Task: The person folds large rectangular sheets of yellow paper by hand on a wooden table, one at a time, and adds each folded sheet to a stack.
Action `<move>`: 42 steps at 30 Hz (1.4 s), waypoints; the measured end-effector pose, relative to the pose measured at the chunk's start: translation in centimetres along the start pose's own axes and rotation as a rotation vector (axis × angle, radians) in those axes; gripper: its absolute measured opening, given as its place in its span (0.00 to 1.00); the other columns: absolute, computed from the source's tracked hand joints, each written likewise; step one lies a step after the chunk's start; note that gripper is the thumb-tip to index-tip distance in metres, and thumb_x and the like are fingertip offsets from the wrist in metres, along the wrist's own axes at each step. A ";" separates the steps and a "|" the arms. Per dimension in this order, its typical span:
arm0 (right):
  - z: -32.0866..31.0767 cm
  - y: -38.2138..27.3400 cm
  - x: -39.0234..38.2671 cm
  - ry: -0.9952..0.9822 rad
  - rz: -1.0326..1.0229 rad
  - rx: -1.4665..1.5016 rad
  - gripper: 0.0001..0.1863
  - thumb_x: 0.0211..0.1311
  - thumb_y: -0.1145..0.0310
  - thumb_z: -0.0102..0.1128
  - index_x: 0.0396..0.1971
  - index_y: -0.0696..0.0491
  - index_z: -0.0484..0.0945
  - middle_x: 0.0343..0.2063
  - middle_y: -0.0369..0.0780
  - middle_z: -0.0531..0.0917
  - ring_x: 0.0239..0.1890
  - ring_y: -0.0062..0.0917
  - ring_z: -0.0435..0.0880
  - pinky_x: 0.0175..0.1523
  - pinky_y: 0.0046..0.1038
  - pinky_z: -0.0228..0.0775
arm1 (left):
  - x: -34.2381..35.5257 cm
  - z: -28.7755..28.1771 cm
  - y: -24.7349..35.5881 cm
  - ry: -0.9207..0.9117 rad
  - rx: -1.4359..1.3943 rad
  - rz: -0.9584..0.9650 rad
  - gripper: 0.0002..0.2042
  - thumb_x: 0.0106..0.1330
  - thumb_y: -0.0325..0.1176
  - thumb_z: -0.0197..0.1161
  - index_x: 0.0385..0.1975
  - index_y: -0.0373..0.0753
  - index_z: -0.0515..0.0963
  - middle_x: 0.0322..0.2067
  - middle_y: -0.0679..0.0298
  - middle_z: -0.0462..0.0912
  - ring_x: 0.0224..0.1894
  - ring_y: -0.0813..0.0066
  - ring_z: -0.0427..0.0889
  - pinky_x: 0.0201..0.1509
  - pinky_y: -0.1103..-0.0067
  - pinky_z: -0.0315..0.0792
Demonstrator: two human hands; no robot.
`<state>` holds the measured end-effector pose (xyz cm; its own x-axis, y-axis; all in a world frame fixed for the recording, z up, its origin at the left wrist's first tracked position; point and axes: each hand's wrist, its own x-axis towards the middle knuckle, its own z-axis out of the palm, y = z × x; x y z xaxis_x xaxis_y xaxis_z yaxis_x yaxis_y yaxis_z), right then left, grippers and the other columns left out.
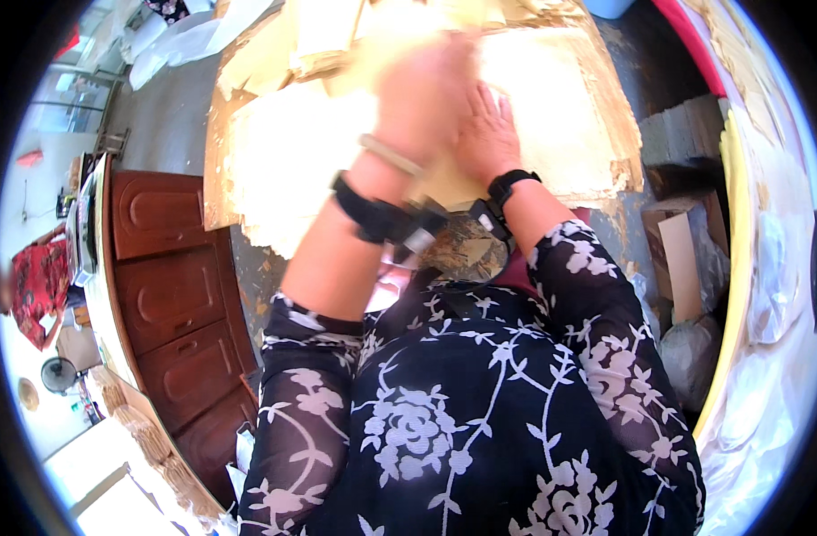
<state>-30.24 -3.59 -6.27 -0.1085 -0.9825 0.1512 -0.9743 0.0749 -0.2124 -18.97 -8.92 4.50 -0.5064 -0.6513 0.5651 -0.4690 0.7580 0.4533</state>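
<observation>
**Although blurred at the left hand [426, 89], readable at the right hand [487, 143]: pale sheets [551, 98] under both**

Far left of the grip, see a person in a red patterned top [40, 279], with a fan [58, 375] just below. Coming in nearer, still left of and lower than the hands, find brown paper stacks [154, 438], then a dark red panelled cabinet [172, 259]. Up and left of the grip, note crumpled clear plastic [181, 49] beyond the worktable [217, 201].

Just up-left of the left hand, find a brown paper bundle [324, 27] on the worktable. At the left hand: can't tell whether holding anything, too smeared. Can't tell either whether touching the right hand or only overlapping in view. On that wrist, see a pale bracelet [391, 154] and a black strap [364, 210].

At the right hand: fingers stretched out, laid over the pale sheets, partly hidden behind the blur. On that wrist, see another black strap [513, 183]. Find the pale sheets spread on the worktable to both sides of the grip, badly overexposed.

Well right of the right hand and lower, see a cardboard box [681, 255], then a yellow edge [732, 295].
</observation>
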 end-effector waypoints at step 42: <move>-11.2 -6.1 6.0 -0.255 0.525 2.016 0.26 0.77 0.58 0.31 0.57 0.66 0.65 0.56 0.53 0.75 0.60 0.39 0.75 0.64 0.36 0.69 | -8.9 4.1 -10.3 -0.124 0.386 -0.089 0.10 0.64 0.38 0.54 0.39 0.42 0.79 0.45 0.62 0.79 0.49 0.64 0.76 0.48 0.68 0.72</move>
<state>-27.12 -8.00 6.78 -0.0433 -0.9448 -0.3248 0.6664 0.2149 -0.7140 -12.64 -11.06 -8.03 -0.5241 -0.7310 0.4370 -0.7398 0.6450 0.1916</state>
